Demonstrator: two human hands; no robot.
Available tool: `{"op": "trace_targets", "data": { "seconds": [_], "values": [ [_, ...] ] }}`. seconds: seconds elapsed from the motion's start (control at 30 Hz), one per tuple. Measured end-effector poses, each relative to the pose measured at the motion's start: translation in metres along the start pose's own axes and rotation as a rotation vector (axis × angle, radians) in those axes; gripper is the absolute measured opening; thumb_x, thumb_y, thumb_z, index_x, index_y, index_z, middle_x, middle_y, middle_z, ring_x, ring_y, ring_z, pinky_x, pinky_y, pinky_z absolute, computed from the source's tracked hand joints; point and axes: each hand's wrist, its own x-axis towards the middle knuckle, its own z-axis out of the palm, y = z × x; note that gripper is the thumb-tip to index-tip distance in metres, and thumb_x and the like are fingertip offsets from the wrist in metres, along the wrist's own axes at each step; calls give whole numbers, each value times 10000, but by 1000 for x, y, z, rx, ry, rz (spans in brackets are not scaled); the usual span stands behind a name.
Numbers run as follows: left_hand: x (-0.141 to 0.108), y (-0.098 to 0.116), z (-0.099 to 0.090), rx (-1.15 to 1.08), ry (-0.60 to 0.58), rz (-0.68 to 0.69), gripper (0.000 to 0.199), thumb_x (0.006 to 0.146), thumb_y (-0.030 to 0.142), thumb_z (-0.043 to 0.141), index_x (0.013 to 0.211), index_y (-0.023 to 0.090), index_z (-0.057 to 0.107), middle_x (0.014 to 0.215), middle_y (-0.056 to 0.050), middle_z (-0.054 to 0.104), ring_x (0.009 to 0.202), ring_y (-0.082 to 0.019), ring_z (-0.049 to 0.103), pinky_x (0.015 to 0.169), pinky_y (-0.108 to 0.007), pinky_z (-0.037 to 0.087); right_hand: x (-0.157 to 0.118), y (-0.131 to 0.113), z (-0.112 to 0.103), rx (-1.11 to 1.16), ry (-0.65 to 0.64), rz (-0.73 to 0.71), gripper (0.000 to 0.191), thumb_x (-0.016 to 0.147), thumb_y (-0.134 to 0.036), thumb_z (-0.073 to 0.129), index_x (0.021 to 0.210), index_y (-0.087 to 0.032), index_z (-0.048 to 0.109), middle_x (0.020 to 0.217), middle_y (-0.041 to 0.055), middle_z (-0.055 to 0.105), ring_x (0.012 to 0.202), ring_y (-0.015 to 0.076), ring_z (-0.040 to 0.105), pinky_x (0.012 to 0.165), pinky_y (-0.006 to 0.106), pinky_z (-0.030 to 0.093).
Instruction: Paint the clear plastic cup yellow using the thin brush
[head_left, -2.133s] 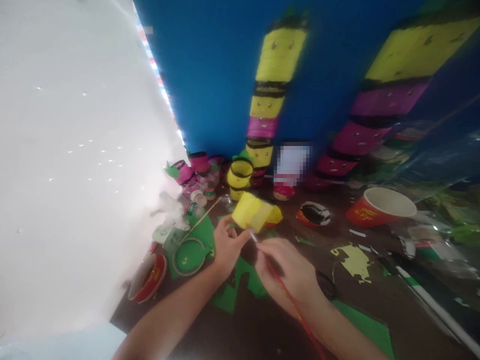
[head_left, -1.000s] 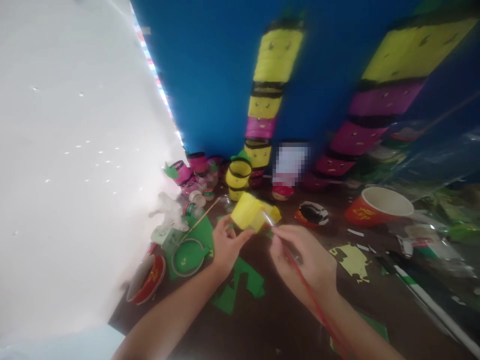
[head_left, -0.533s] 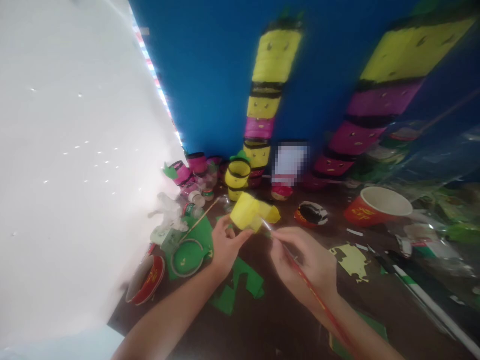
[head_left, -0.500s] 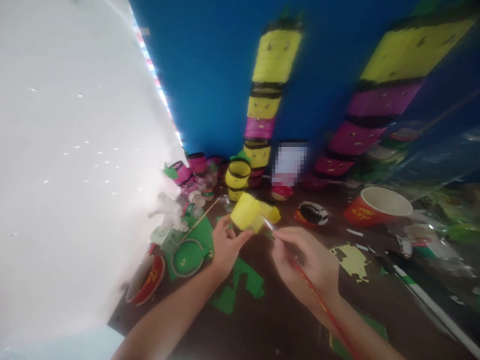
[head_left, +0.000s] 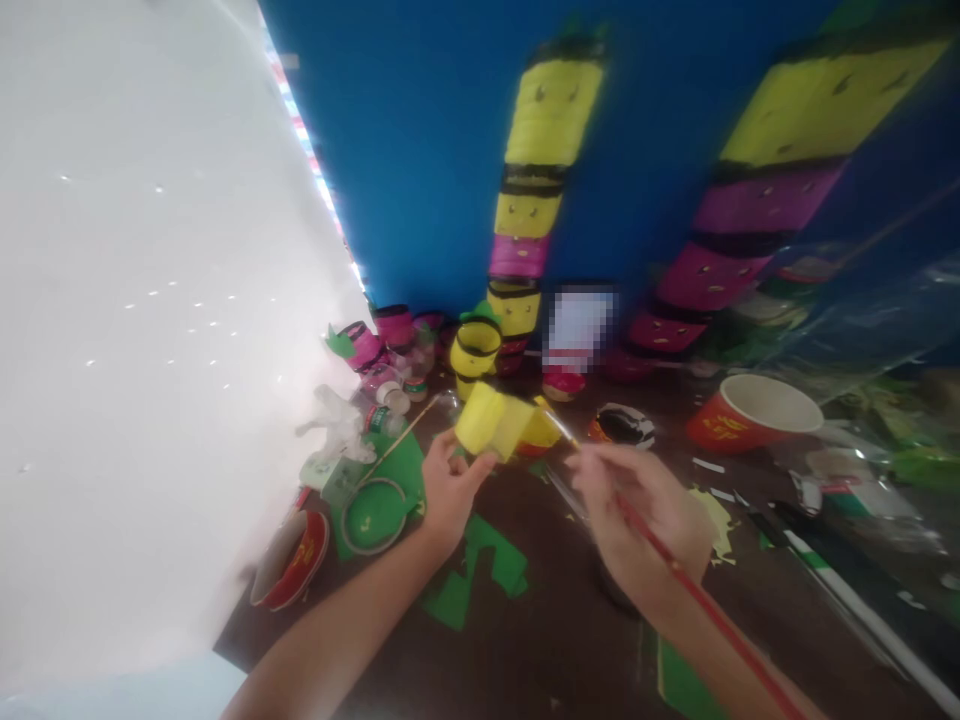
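Note:
My left hand [head_left: 454, 490] is closed on a yellow-painted cup [head_left: 491, 420], tilted on its side above the table. My right hand [head_left: 645, 510] pinches a paintbrush [head_left: 660, 548] with a red handle. The brush's yellow-coated bristles stand just right of the cup, over a small container of yellow paint [head_left: 538, 432] partly hidden behind the cup. Whether the bristles touch the paint I cannot tell. The inside of the held cup faces away.
Left lie a red bowl [head_left: 296, 560], a tape ring [head_left: 375, 478] and green paper [head_left: 487, 560]. Right stand a dish of black paint [head_left: 624, 426], a red paper cup [head_left: 754, 415] and a craft knife [head_left: 765, 520]. Behind are yellow and pink painted cups [head_left: 476, 345].
My right hand has moved right, lifting the brush from the yellow cup's side to over the paint container. The cup in my left hand has shifted slightly left.

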Motion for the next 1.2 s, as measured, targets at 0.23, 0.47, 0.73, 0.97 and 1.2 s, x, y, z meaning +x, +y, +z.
{"op": "trace_targets", "data": {
  "seconds": [0.23, 0.47, 0.73, 0.97, 1.2],
  "values": [
    [0, -1, 1, -99, 38, -6, 491, 636, 368, 729, 1044, 166, 547, 944, -64, 655, 792, -150, 630, 639, -224, 472, 29, 30, 6, -54, -91, 65, 172, 771, -314, 532, 739, -197, 653, 691, 19, 692, 606, 153, 655, 557, 253, 523],
    [1, -2, 2, -104, 60, 15, 482, 639, 381, 726, 1033, 163, 553, 1027, -87, 650, 821, -155, 630, 648, -225, 477, 27, 53, 13, -142, -159, -43, 154, 758, -302, 548, 719, -193, 650, 663, 13, 688, 579, 163, 648, 539, 275, 514],
    [2, -2, 3, -99, 56, 24, 469, 641, 363, 726, 1034, 166, 563, 1036, -86, 647, 812, -146, 622, 656, -230, 476, 25, 70, 23, -258, -144, -215, 216, 827, -279, 456, 808, -173, 643, 784, 62, 690, 744, 196, 645, 682, 332, 511],
    [1, -2, 2, -89, 49, 21, 455, 641, 356, 727, 1024, 168, 569, 1045, -84, 642, 799, -136, 618, 641, -221, 474, 22, 73, 27, -326, -157, -293, 226, 847, -254, 425, 811, -162, 628, 769, 65, 670, 728, 185, 628, 674, 310, 498],
    [1, -1, 2, -84, 36, 13, 473, 642, 363, 726, 1041, 169, 564, 1063, -89, 636, 825, -149, 617, 633, -223, 479, 22, 73, 27, -349, -117, -294, 245, 868, -279, 408, 809, -170, 619, 771, 64, 672, 737, 190, 634, 681, 315, 496]
  ]
}}
